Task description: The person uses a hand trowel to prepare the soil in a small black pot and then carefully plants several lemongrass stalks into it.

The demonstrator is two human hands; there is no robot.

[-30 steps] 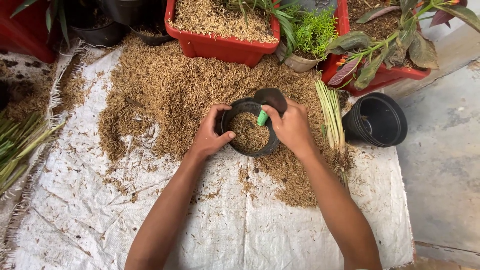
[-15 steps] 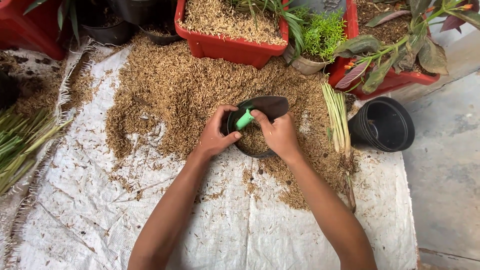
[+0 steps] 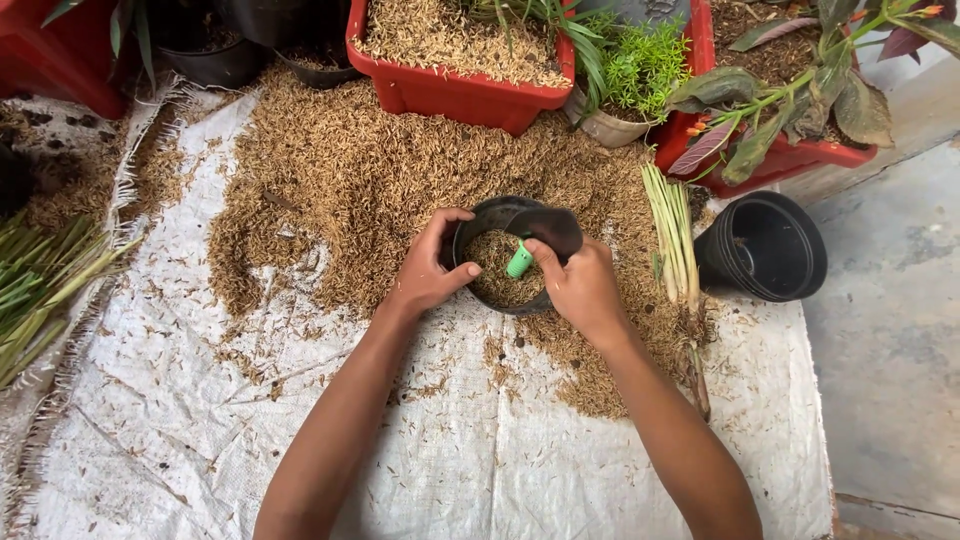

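— White woven sacking (image 3: 450,460) covers the ground nearest the camera, mostly bare with a scatter of husks; its near and left edges are frayed. What lies past that open stretch?

— Both forearms cross it. Beyond them the rice-husk heap (image 3: 350,180) begins, and the small black pot (image 3: 495,215) sits at its near edge, partly filled with husks.

— How are the hands placed?

— The left hand (image 3: 425,270) curls around the pot's left rim, thumb over the edge and fingers on the outer wall. The right hand (image 3: 580,285) is closed around the green handle of a trowel (image 3: 545,230), whose dark blade lies over the pot's right rim.

— Any room on the sides?

— To the left the sacking is open up to its fringe, where a bundle of green stalks (image 3: 40,290) lies. To the right it is tighter: a bunch of pale grass shoots (image 3: 672,235) lies just beside the right hand, then an empty black pot (image 3: 765,245) tipped on its side at the sacking's edge, with bare concrete floor (image 3: 890,340) beyond.

— And farthest off?

— A red planter of husks (image 3: 450,95) borders the heap's far edge, beside a little pot of feathery green plant (image 3: 630,70) and a second red planter (image 3: 790,155) with broad leaves. Dark pots (image 3: 205,60) stand at far left.
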